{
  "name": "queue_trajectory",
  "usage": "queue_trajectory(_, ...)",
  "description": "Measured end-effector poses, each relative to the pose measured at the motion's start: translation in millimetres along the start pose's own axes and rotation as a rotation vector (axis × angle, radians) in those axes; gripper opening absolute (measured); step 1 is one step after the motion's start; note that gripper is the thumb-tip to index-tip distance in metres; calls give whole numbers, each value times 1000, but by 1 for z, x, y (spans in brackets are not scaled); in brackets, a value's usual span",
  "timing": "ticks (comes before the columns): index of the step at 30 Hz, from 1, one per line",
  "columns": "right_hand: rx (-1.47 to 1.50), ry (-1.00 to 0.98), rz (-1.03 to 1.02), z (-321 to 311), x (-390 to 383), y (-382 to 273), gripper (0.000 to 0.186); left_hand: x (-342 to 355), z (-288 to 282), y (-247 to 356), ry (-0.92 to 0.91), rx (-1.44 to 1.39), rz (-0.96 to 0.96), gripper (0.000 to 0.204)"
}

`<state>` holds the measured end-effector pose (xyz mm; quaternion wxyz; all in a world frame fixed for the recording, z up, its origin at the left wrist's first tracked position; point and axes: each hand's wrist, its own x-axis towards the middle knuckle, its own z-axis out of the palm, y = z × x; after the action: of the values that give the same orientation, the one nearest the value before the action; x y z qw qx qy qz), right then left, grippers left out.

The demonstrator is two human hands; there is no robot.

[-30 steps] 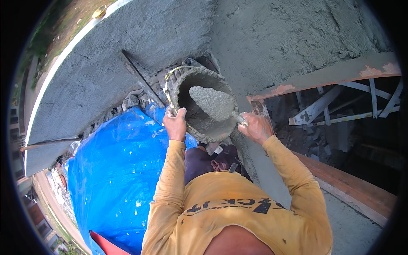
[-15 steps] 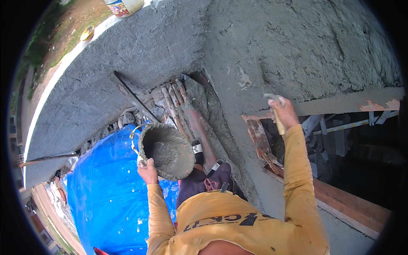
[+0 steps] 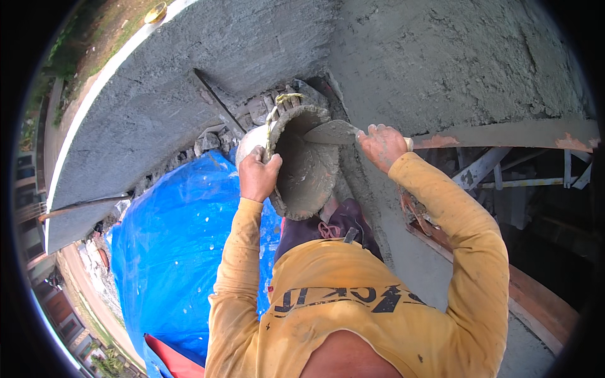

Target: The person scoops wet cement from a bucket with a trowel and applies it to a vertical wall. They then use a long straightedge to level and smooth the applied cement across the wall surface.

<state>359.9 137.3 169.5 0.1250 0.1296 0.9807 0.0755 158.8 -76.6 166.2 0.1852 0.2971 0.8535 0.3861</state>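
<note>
Trowel point(image 3: 331, 132) has moved to bucket point(image 3: 313, 175); dark lettering point(image 3: 386, 297) crosses shirt point(image 3: 328, 264)

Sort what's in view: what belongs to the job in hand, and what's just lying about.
In the job:
- bucket, tilted, in the left hand
- trowel, in the right hand, blade at the bucket's mouth

Apparently just lying about:
- blue tarp
- dark bar
- yellow bowl
- rubble
</note>
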Motion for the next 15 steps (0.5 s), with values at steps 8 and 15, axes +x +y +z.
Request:
queue_trajectory(8, 885, -282, 426, 47, -35, -65, 32, 11, 31, 11, 43, -349, -19, 21)
queue_trajectory(15, 764, -25, 465, 19, -31, -28, 40, 24, 46, -16, 209, -606, -200, 21)
